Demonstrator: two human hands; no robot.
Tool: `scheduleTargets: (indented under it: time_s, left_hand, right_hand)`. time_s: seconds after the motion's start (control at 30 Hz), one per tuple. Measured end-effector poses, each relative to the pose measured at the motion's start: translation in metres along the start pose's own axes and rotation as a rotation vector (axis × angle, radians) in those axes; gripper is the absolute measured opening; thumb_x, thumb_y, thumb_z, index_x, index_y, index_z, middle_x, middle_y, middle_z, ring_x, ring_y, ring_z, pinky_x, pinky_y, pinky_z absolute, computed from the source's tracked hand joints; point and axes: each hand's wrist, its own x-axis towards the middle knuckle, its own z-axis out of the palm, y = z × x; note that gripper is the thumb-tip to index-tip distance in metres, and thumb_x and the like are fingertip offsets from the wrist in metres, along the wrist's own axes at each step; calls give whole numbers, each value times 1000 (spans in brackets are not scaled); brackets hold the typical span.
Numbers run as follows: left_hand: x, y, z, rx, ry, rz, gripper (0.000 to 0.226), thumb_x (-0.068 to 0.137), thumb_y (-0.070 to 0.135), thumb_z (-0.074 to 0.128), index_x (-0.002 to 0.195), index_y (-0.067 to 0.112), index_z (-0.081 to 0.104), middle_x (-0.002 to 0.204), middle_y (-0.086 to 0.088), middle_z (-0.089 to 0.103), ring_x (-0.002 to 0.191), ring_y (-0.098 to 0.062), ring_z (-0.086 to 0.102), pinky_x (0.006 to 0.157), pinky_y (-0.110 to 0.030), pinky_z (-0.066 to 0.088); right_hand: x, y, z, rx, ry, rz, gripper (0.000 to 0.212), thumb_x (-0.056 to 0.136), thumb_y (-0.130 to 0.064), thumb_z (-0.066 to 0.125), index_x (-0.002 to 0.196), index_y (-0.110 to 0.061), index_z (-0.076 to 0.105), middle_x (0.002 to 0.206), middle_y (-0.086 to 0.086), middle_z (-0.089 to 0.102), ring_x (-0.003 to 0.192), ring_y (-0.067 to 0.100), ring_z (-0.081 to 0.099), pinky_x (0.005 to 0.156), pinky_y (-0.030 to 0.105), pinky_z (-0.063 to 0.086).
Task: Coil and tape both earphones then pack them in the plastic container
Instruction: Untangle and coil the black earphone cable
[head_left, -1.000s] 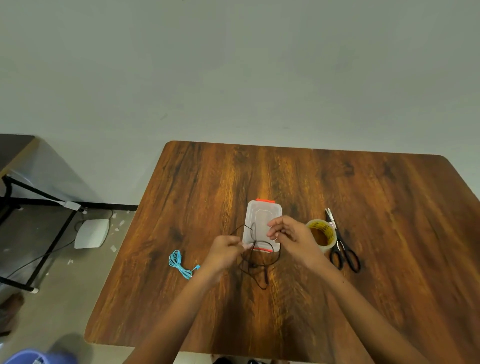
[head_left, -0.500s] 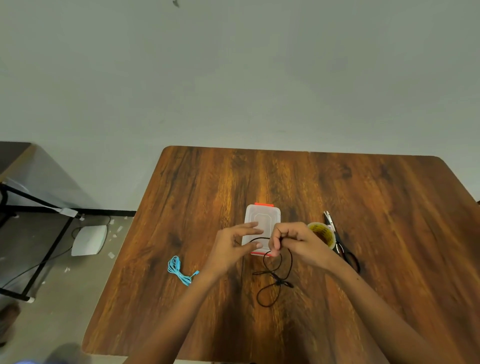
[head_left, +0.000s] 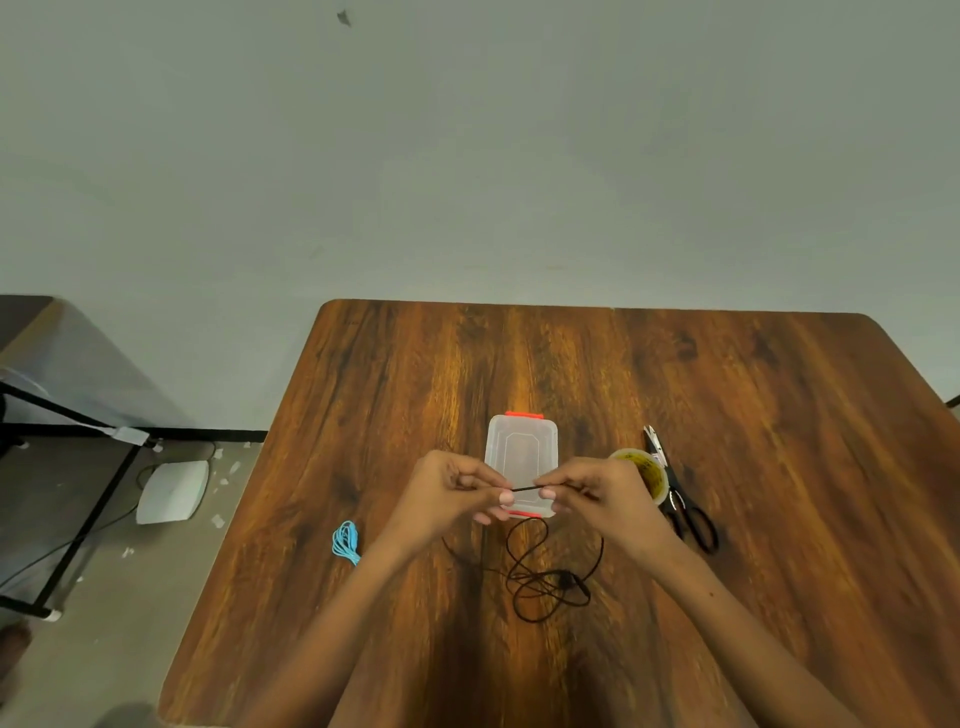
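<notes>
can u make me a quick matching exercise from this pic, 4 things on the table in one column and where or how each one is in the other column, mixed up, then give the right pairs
Things
1. black earphone
2. blue earphone
3. plastic container
4. scissors

Places or states
A. bundled, lying alone near the table's left edge
B. lid on, red clips at both ends, just beyond the hands
C. a short stretch pulled straight between left hand and right hand, the rest loose on the wood
D. right beside the tape roll, on its right

Pairs: 1-C, 2-A, 3-B, 4-D
</notes>
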Motion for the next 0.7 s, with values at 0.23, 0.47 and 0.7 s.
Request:
scheduleTargets:
  time_s: [0.23, 0.47, 0.7]
  left_hand:
    - [-8, 7, 8, 53, 56, 32, 13, 82, 4, 69, 95, 2, 73, 80, -11, 75, 75, -18, 73, 60, -17, 53]
    - [-18, 15, 12, 40, 138, 151, 6, 79, 9, 74, 84, 7, 76, 74, -6, 74, 71, -23, 72, 60, -24, 54]
    - [-31, 12, -2, 72, 208, 162, 8, 79, 8, 72, 87, 9, 75, 75, -3, 75, 72, -21, 72, 66, -34, 59]
  right_hand:
    - [-6, -10, 4, -24, -33, -57, 24, 85, -21, 69, 109, -21, 71, 95, -15, 68, 88, 2, 65, 75, 25, 55]
    - [-6, -27, 0, 56, 23, -31, 10, 81, -20, 72, 90, -23, 77, 73, -23, 68, 64, 3, 65, 58, 18, 50]
    - [-16, -18, -20, 23, 26, 19, 8, 79, -15, 75, 86, -15, 77, 77, -16, 72, 77, -4, 66, 69, 14, 51]
